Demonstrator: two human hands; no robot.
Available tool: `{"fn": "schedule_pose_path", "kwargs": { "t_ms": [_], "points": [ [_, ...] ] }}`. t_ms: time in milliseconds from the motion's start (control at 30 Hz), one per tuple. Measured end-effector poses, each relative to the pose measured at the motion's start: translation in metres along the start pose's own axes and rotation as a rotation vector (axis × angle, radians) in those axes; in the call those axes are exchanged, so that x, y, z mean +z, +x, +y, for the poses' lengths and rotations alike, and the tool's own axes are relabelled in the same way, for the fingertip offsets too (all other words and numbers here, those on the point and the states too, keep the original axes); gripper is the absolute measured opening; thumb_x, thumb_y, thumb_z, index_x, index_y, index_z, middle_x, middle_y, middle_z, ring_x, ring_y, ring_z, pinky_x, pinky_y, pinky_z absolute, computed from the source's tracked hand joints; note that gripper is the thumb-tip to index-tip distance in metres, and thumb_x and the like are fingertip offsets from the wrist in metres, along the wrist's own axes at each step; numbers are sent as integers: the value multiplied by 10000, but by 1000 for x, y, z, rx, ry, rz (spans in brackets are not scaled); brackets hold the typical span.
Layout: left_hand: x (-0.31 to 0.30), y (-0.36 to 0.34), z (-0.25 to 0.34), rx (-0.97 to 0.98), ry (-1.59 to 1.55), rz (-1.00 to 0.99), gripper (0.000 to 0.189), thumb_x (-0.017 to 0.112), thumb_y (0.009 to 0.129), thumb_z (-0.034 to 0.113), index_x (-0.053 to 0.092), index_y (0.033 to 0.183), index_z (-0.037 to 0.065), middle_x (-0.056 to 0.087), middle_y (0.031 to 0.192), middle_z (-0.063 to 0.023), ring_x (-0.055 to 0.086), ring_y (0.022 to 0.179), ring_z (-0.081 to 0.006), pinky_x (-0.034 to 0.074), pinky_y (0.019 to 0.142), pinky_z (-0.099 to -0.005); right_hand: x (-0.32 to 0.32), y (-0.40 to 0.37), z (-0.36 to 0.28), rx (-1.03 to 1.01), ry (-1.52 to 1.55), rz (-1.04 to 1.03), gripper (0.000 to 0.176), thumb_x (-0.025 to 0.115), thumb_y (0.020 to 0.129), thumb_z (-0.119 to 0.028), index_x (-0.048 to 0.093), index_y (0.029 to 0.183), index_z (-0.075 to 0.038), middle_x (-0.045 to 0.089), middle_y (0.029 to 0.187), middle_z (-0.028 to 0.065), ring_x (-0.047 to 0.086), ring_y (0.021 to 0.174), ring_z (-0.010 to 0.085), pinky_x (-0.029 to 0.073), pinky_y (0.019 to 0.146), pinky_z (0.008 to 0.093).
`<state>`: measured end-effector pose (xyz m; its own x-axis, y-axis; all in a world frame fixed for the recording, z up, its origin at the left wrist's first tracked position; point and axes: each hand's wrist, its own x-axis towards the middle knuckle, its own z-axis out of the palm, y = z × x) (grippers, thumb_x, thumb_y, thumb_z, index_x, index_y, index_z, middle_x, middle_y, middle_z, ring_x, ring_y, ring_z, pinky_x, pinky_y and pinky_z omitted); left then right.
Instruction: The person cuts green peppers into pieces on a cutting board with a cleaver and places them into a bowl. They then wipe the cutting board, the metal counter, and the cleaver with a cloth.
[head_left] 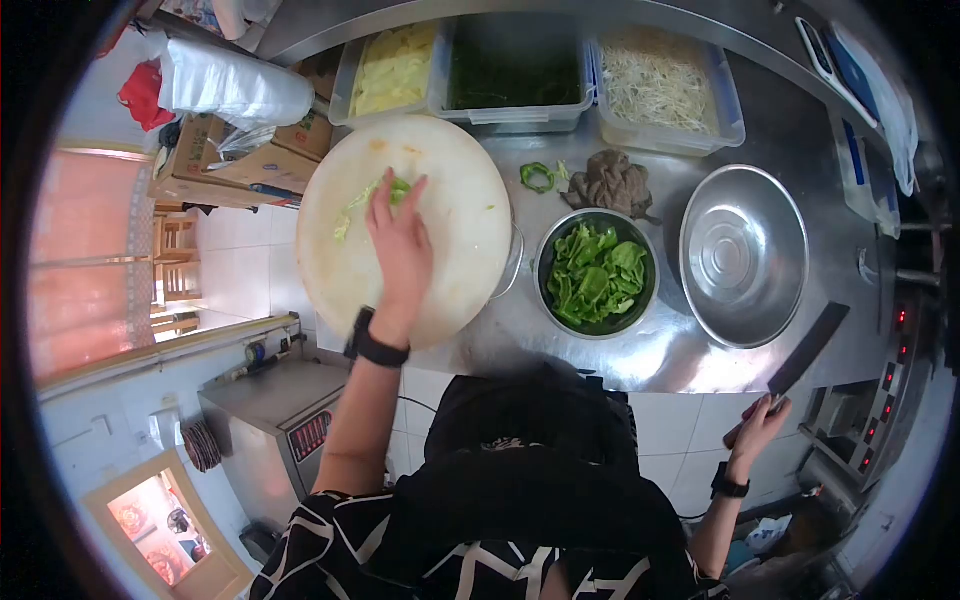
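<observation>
My left hand (402, 245) is over the round white cutting board (465, 260), fingers spread and pointing away from me. Its fingertips are at a few pale green vegetable scraps (343, 228) on the board. Out to the right, my right hand (762, 422) is wrapped round the handle of a cleaver (810, 348), whose dark blade points up and to the right, near the counter's front edge. A steel bowl of green leaves (598, 275) stands right of the board, and a larger steel bowl (743, 255) with nothing in it is beside that.
Along the back stand plastic tubs of yellow slices (395, 70), dark green strands (515, 75) and bean sprouts (660, 90). A crumpled brown cloth (610, 183) and a green pepper ring (537, 177) lie behind the leaf bowl. Cardboard boxes (190, 165) are at the left.
</observation>
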<state>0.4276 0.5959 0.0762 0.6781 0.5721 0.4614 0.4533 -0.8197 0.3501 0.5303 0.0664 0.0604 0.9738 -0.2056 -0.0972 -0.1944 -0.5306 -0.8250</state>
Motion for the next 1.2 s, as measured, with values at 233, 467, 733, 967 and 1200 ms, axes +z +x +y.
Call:
{"fn": "schedule_pose_path", "kwargs": {
  "t_ms": [233, 467, 733, 967, 1200],
  "points": [
    [35, -2, -69, -27, -6, -145, 265, 604, 739, -11, 647, 978, 97, 570, 1086, -143, 524, 1022, -322, 429, 875, -407, 15, 56, 119, -45, -395, 34, 318, 522, 916, -163, 426, 1181, -16, 529, 1212, 244, 540, 1114, 352, 429, 897, 414],
    [-13, 7, 22, -212, -314, -236, 131, 611, 758, 4, 590, 874, 61, 584, 867, -111, 588, 809, -272, 470, 697, -365, 45, 64, 46, -590, -653, 92, 274, 554, 808, -11, 518, 1078, -41, 503, 992, 136, 510, 906, 270, 447, 762, 345],
    [44, -65, 119, 79, -579, -685, 237, 618, 779, 31, 592, 1011, 72, 530, 1171, -128, 509, 1101, -309, 426, 927, -361, 151, -18, -7, 108, 133, -792, 171, 479, 882, -70, 490, 1050, -42, 575, 933, 75, 549, 750, 126, 454, 622, 253],
    [6, -61, 87, -172, -680, -635, 251, 588, 792, 19, 613, 1034, 81, 533, 1187, -126, 528, 1093, -284, 445, 906, -344, 217, -12, -17, 313, 302, -939, 236, 455, 895, -115, 441, 1064, 49, 600, 806, 117, 568, 476, 155, 477, 436, 248],
    [-44, -71, 43, -308, -540, -214, 218, 560, 775, -2, 639, 966, 66, 594, 1022, -135, 564, 965, -283, 454, 818, -350, 161, -12, -76, 349, 369, -1038, 247, 428, 859, -84, 490, 1034, 78, 605, 757, 115, 533, 408, 138, 439, 385, 235]
  ]
}}
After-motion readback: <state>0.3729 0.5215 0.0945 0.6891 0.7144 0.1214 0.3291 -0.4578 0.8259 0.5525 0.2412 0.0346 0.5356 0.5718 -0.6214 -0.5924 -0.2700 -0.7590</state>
